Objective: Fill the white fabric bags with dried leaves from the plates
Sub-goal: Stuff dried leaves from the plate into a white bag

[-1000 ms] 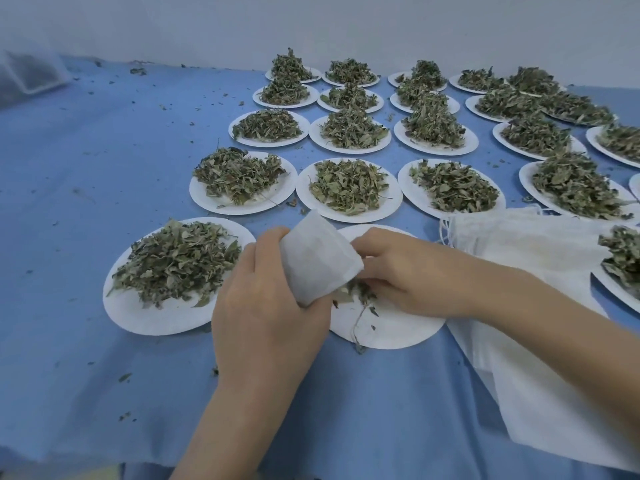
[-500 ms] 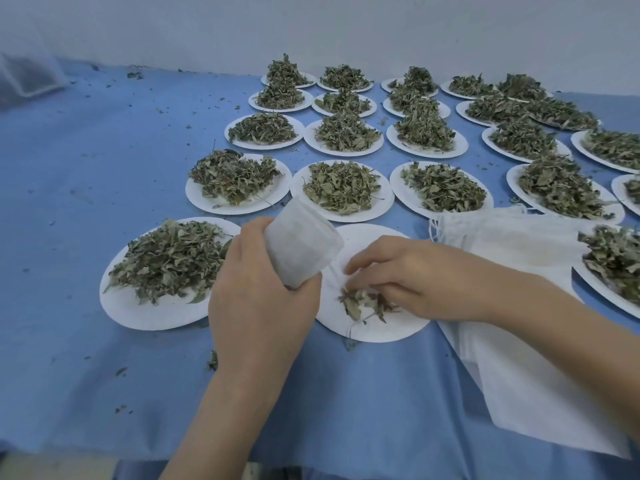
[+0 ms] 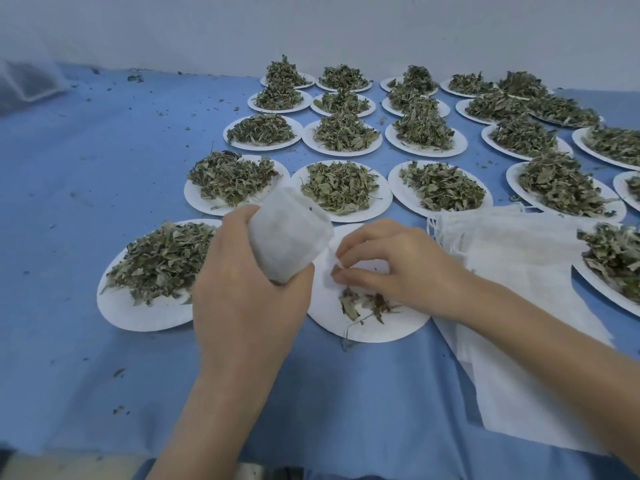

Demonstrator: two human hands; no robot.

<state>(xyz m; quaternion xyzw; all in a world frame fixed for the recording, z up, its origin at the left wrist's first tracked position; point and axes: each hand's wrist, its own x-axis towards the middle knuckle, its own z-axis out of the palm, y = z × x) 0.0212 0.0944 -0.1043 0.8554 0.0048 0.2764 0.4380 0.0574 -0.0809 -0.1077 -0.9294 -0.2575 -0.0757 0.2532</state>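
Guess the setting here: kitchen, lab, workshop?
Probably a small herb or tea packing workspace, not a kitchen: rows of paper plates heaped with dried leaves, a stack of empty white fabric bags, all on a table covered in blue cloth against a bare wall.

Herb-packing workrm: leaf plates (image 3: pixel 341 216) on blue cloth (image 3: pixel 104 202).

No writing, label, brand or number can be read anywhere here, not on the plates, the white fabric bags or the blue cloth.
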